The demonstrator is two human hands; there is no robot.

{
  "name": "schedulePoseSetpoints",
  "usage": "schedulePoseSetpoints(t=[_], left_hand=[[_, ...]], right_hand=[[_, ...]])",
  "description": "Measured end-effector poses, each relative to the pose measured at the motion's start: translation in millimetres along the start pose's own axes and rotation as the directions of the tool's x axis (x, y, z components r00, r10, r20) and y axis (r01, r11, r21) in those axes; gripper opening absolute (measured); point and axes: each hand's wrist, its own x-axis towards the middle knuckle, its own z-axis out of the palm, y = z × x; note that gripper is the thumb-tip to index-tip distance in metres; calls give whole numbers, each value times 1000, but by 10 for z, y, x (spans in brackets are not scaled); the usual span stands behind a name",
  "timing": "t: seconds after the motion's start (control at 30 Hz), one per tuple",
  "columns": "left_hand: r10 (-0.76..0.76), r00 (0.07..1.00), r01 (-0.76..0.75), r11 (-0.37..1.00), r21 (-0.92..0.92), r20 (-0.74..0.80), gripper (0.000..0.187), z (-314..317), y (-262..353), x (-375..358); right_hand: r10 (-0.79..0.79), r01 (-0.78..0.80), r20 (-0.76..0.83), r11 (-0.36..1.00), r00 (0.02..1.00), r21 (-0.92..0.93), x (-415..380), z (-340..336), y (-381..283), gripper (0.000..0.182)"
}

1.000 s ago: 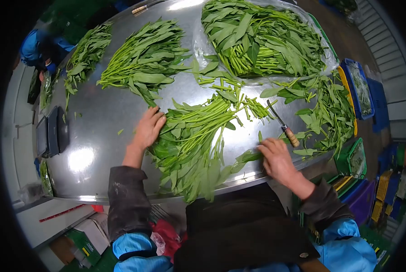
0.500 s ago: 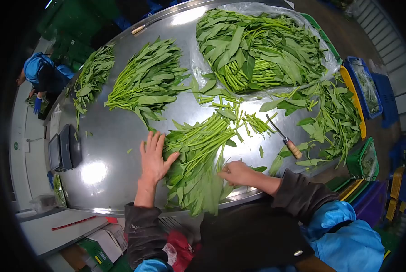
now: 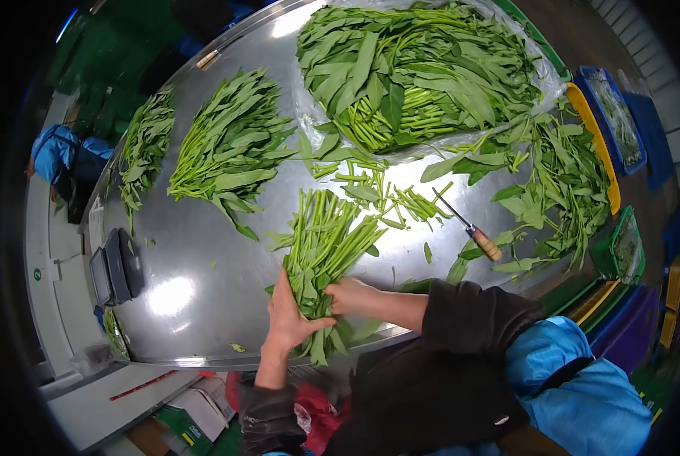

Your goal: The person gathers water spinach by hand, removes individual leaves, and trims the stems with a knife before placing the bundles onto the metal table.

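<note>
A bunch of water spinach (image 3: pixel 317 247) is gathered between my two hands at the table's near edge, stems pointing away from me and leaves toward me. My left hand (image 3: pixel 285 318) wraps its left side, thumb across the leaves. My right hand (image 3: pixel 349 296) is closed against its right side, fingertips hidden in the leaves. Cut stem pieces (image 3: pixel 410 204) lie beyond the bunch. To their right rests a knife (image 3: pixel 485 243) with a wooden handle, its thin blade pointing away to the left.
A large heap of water spinach (image 3: pixel 431 83) sits on plastic at the back. Two bunches, one fuller (image 3: pixel 229 148) and one slimmer (image 3: pixel 146 148), lie left. Loose greens (image 3: pixel 568 182) are at right. A dark device (image 3: pixel 112 267) stands left; a co-worker (image 3: pixel 57 152) is beyond.
The spread-out greens are now drawn together into a narrower, more upright bunch. My left hand has gone from lying flat to wrapping it; my right hand has moved left against it.
</note>
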Motion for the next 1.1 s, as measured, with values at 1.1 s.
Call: schedulePoseSetpoints(t=[1.1], left_hand=[[323, 942, -284, 634, 719, 87, 82, -541, 757, 165]], right_hand=[[-622, 404, -68, 584, 780, -704, -1731, -815, -1032, 39]])
